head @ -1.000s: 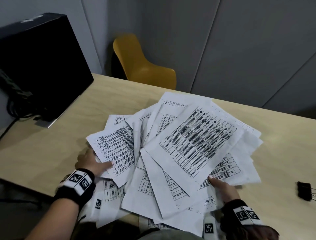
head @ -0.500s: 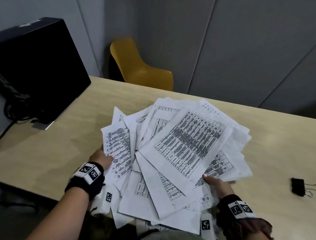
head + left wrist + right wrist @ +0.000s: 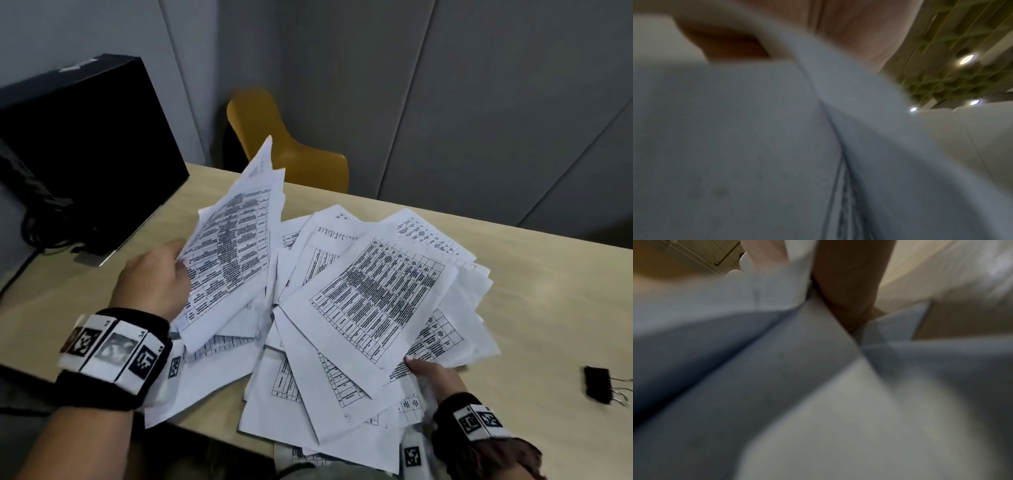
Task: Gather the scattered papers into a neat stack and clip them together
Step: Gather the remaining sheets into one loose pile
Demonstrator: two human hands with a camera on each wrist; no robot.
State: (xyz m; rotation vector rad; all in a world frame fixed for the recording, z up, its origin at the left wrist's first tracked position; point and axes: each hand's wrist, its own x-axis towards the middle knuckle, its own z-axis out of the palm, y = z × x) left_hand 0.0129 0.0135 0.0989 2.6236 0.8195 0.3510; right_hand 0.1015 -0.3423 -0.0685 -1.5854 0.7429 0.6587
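Observation:
Several white printed papers (image 3: 370, 294) lie fanned over the near part of the wooden table (image 3: 548, 294). My left hand (image 3: 161, 274) grips the left bundle of sheets (image 3: 233, 246) and holds it tilted up off the table. My right hand (image 3: 428, 373) pinches the lower right edge of the fan, thumb on top. A black binder clip (image 3: 597, 378) lies on the table to the right, apart from both hands. Both wrist views are filled by blurred paper (image 3: 756, 146) (image 3: 777, 369), with a finger (image 3: 849, 280) against it in the right one.
A black monitor (image 3: 85, 154) with cables stands at the table's left. A yellow chair (image 3: 284, 147) sits behind the table against grey wall panels. Some sheets overhang the table's near edge.
My left hand has lifted the left bundle of papers, swinging it up and toward the middle. The right hand keeps its hold on the right edge. The fan has narrowed.

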